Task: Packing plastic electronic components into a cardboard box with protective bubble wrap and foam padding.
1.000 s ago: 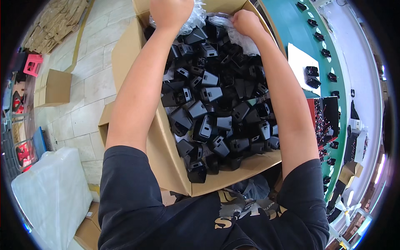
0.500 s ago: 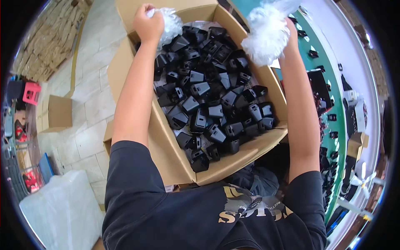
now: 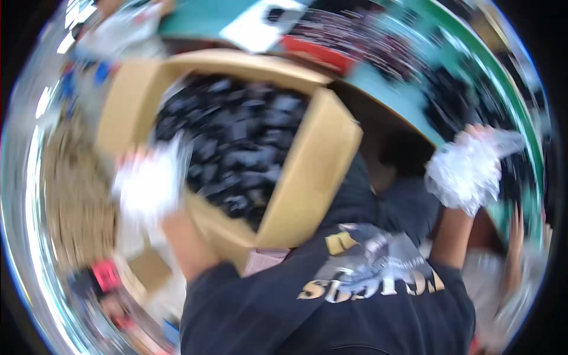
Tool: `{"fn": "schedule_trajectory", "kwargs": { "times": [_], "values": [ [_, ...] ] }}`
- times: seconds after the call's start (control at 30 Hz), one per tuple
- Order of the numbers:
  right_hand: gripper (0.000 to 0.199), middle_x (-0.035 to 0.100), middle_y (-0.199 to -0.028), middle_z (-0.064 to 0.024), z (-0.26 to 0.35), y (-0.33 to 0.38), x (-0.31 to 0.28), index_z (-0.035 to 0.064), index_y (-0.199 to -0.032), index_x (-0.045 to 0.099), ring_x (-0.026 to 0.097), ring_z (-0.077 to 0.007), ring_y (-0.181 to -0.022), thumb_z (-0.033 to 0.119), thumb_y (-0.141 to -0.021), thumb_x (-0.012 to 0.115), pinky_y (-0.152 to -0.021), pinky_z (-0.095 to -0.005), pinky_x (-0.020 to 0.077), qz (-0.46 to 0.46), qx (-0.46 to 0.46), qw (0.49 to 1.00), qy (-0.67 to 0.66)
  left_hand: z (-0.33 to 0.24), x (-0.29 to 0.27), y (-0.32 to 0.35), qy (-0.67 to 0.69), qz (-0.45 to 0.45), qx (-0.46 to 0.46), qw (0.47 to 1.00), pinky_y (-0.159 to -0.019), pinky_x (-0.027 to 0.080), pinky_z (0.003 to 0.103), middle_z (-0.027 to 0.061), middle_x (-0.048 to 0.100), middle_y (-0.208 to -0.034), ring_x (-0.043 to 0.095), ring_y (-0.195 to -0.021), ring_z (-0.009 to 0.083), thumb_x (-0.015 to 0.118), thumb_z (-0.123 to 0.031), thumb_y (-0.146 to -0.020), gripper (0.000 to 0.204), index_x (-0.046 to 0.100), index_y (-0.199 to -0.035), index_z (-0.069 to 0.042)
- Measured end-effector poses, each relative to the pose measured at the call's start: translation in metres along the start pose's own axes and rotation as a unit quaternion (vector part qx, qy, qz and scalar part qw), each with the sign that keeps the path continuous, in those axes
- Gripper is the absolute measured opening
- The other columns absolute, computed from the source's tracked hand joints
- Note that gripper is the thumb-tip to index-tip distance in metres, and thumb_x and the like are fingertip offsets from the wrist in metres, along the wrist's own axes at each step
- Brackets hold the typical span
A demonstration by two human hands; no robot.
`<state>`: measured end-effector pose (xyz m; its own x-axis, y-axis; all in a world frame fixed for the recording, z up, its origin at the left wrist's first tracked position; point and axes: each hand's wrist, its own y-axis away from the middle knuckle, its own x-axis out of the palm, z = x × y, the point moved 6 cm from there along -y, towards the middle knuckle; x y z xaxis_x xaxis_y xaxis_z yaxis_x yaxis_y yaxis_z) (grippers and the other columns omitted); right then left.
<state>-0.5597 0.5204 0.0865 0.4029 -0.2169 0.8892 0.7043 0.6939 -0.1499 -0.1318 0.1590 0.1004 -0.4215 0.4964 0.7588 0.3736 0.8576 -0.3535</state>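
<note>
My left hand [image 3: 135, 156], smeared by motion, is closed on a bunch of crumpled clear plastic bags [image 3: 149, 188] beside the left wall of a cardboard box. Off to the right, near the table edge, my right hand [image 3: 477, 131] grips another bunch of clear plastic bags [image 3: 464, 173]; a loose end trails to the right. The open cardboard box [image 3: 316, 163] lies between my arms with its flaps spread. Many small black plastic housings [image 3: 234, 136] fill it in a loose heap. Neither hand touches the housings.
A teal table [image 3: 378, 86] runs along the far and right sides, bearing a red tray [image 3: 319, 53] of small parts and black pieces. Stacked cardboard [image 3: 80, 189] stands left. Another person's hand [image 3: 516, 228] shows at the right; white plastic [image 3: 124, 32] is at the far left.
My view has swung to the right, so the box now appears further left and turned. My hands, still holding the plastic bags, have spread apart and come nearer.
</note>
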Motion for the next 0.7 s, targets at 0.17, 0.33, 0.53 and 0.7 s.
{"fn": "schedule_trajectory", "kwargs": {
  "times": [0.17,0.33,0.53,0.7],
  "values": [
    [0.026,0.065,-0.081,-0.0017,0.080,0.125,-0.157,0.0132,-0.101,0.066,0.059,-0.0132,-0.066,0.035,-0.101,0.051,-0.067,-0.0318,0.0525,-0.122,-0.148,0.981,-0.014,0.157,0.126,0.081,0.268,0.043,-0.267,0.925,-0.047,0.034,0.026,-0.0035,0.045,-0.072,0.046,-0.059,0.0084,0.059,-0.011,-0.091,0.008,0.057,-0.085,-0.016],
    [0.025,0.067,-0.085,-0.0035,0.106,0.264,-0.248,0.0086,-0.103,0.067,0.061,-0.0140,-0.072,0.025,-0.099,0.049,-0.069,-0.0301,0.0516,-0.450,-0.300,0.822,0.180,0.352,0.259,0.205,0.141,0.143,-0.598,0.776,-0.066,0.051,0.040,0.0094,0.059,-0.084,0.058,-0.073,0.0238,0.060,-0.016,-0.083,0.015,0.057,-0.097,-0.010],
    [0.025,0.068,-0.088,-0.0054,0.104,0.450,-0.312,0.0040,-0.106,0.068,0.062,-0.0147,-0.077,0.016,-0.096,0.048,-0.072,-0.0285,0.0508,-0.698,-0.285,0.610,0.245,0.513,0.326,0.474,-0.177,0.522,-0.580,0.600,-0.066,0.043,0.029,0.0045,0.061,-0.072,0.053,-0.069,0.0168,0.056,-0.011,-0.078,0.013,0.066,-0.077,-0.003],
    [0.025,0.062,-0.101,-0.0050,0.068,0.500,-0.323,0.0041,-0.110,0.063,0.053,-0.0152,-0.093,0.011,-0.089,0.051,-0.089,-0.0294,0.0435,-0.738,-0.394,0.520,0.173,0.592,0.243,0.582,-0.286,0.747,-0.394,0.453,-0.102,0.045,0.042,0.0234,0.052,-0.133,0.056,-0.117,0.0391,0.059,-0.026,-0.090,0.054,0.049,-0.135,0.001]
  ]
}}
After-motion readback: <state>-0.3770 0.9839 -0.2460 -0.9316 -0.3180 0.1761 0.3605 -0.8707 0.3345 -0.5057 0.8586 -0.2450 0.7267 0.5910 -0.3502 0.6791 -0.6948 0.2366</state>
